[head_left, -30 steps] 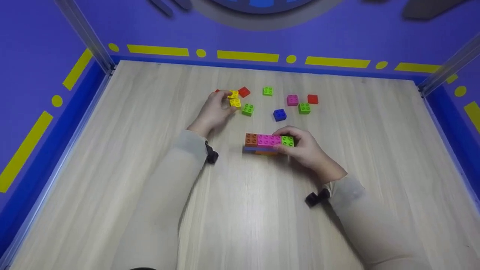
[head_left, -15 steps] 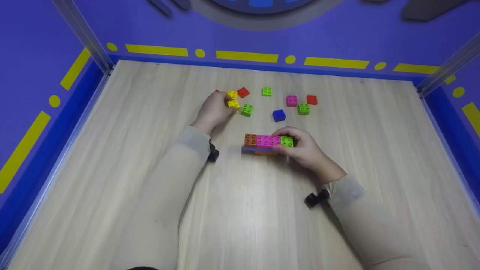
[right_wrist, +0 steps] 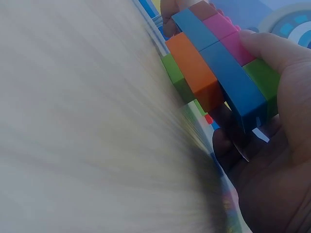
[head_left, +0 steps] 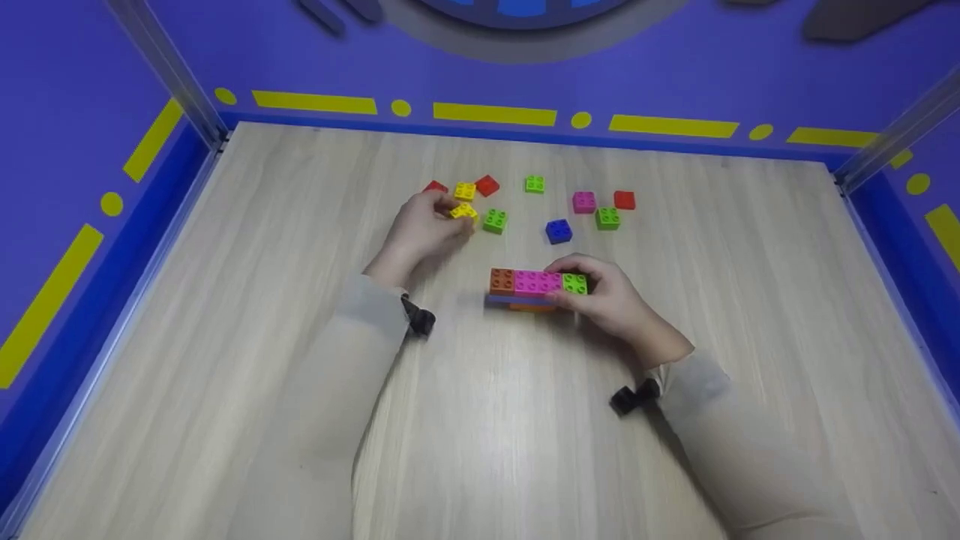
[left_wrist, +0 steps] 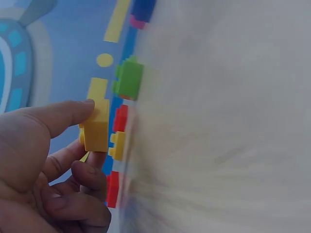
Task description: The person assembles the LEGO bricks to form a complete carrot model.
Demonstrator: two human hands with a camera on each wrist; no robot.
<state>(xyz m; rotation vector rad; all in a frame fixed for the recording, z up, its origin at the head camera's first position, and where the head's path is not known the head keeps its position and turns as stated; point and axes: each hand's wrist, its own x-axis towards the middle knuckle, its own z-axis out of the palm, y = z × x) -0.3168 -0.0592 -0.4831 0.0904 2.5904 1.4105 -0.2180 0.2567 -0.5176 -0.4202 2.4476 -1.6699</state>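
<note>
My left hand (head_left: 422,229) pinches a yellow toy brick (head_left: 463,213) between thumb and fingers, to the left of the loose bricks. In the left wrist view that yellow brick (left_wrist: 97,130) shows a smooth side, its studs facing left. My right hand (head_left: 611,297) grips the right end of a built brick block (head_left: 534,281). Its top row is brown, pink and green. Under that row the right wrist view shows blue bricks (right_wrist: 221,68) and an orange brick (right_wrist: 194,73), with a green brick (right_wrist: 176,77) below the orange. The right thumb lies against the pink and green bricks.
Close to the left hand lie another yellow brick (head_left: 465,191), red bricks (head_left: 487,185) and a green brick (head_left: 495,220). Farther right are a blue brick (head_left: 559,231), a pink brick (head_left: 584,202), and more green and red ones. Blue-purple panels (head_left: 495,75) border the wooden table (head_left: 480,420).
My left hand has taken the nearer yellow brick and drawn it slightly toward me, turning it and uncovering a red brick behind. The right hand and its block have stayed in place.
</note>
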